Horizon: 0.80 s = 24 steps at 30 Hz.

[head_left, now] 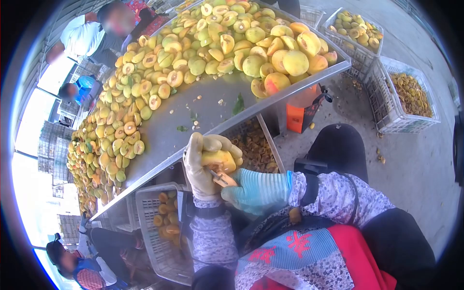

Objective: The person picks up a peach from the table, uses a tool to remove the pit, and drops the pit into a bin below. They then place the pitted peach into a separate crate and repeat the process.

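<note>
My left hand (pixel 199 166), in a cream glove, is closed around a yellow peach (pixel 218 160) just in front of the metal table's edge. In my right hand (pixel 258 189), which wears a teal and white striped glove, is a small knife (pixel 224 180) with a light orange handle. Its short blade meets the flesh on the near side of the peach; how deep it goes is hidden. Beyond my hands, many halved and whole peaches (pixel 166 60) are heaped on the metal table (pixel 203 104).
Below the table edge sit a bin of dark pits or scraps (pixel 253 145) and a crate (pixel 147 208) holding peach pieces. An orange and black container (pixel 296 116) stands under the table's right corner. More filled crates (pixel 382 99) are at right. Co-workers (pixel 79 273) sit along the left side.
</note>
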Tool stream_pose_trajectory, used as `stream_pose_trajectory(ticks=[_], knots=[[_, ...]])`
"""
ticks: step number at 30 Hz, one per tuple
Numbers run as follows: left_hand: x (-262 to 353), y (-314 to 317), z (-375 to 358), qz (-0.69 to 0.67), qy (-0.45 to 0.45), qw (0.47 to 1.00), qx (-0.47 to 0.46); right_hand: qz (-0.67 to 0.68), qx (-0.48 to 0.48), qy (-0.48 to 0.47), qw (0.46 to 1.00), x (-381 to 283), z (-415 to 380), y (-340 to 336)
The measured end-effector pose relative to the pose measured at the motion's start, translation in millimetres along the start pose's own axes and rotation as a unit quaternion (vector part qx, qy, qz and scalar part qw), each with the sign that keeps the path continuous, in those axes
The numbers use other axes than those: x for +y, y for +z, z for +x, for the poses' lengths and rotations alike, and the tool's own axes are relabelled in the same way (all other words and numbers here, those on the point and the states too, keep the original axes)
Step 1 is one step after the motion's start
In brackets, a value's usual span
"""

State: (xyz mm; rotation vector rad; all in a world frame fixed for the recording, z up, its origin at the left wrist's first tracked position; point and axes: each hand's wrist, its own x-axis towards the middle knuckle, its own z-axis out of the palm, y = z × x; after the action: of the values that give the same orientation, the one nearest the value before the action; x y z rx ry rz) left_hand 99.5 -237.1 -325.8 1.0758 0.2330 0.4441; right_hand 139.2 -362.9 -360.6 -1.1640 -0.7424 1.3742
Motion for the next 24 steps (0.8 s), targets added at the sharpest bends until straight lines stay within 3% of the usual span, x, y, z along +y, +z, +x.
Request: stream_pose_trajectory(ticks=[2, 5, 7, 10, 11, 12, 13, 14, 15, 17, 19, 20, 21, 23, 24], knots=[[0.5, 2.2, -0.6, -0.045, 0.001, 0.998, -0.049, 0.071, -0.023, 0.027, 0.997, -3.2, -3.5, 2.4], [-12.3, -10.4, 3.4, -0.03, 0.025, 0.996, -0.084, -0.075, 0.068, -0.029, 0.994, 7.6, 2.8, 3.2], [-13.5, -12.1, 4.0, -0.012, 0.026, 0.996, -0.09, -0.253, 0.124, -0.242, 0.929, 28.7, 17.3, -4.2], [-8.6, -5.5, 4.1, -0.058, 0.065, 0.982, -0.169, -0.212, 0.154, -0.295, 0.919, 24.8, 18.9, 1.0], [-5.6, -2.5, 7.0, -0.104, 0.031, 0.991, -0.081, -0.214, 0.153, -0.297, 0.918, 16.6, 14.2, 3.1], [-3.7, -0.4, 8.5, -0.151, -0.004, 0.988, 0.01, -0.251, 0.151, -0.226, 0.929, 8.4, 6.6, 5.3], [-1.8, 0.2, 9.4, -0.152, 0.0, 0.988, 0.011, -0.287, 0.146, -0.155, 0.934, 0.9, 0.9, 7.3], [1.5, 0.1, 12.3, -0.141, 0.013, 0.987, 0.074, -0.331, 0.176, -0.231, 0.898, 16.1, 11.0, 0.6], [5.5, -1.0, 14.8, -0.129, 0.025, 0.982, 0.136, -0.332, 0.176, -0.235, 0.896, 18.4, 12.7, -2.5], [13.4, -11.3, 16.2, -0.156, 0.026, 0.974, 0.163, -0.311, 0.262, -0.227, 0.885, 11.8, 11.3, -5.0], [17.7, -31.0, 18.1, -0.21, 0.023, 0.962, 0.174, -0.431, 0.216, -0.056, 0.874, 8.7, 11.5, -16.3], [18.8, -42.0, 14.8, -0.208, 0.032, 0.964, 0.163, -0.524, 0.171, 0.131, 0.824, 3.8, 17.6, -25.0], [22.3, -54.7, 9.8, -0.205, 0.037, 0.964, 0.165, -0.56, 0.202, 0.1, 0.797, 22.5, 11.7, -31.0], [28.3, -81.4, -3.3, -0.148, 0.102, 0.966, 0.185, -0.591, 0.198, 0.142, 0.769, 16.5, 13.7, -31.8], [31.0, -100.1, -15.3, 0.124, 0.206, 0.944, 0.228, -0.595, 0.202, 0.14, 0.765, 15.8, 13.9, -34.6]])
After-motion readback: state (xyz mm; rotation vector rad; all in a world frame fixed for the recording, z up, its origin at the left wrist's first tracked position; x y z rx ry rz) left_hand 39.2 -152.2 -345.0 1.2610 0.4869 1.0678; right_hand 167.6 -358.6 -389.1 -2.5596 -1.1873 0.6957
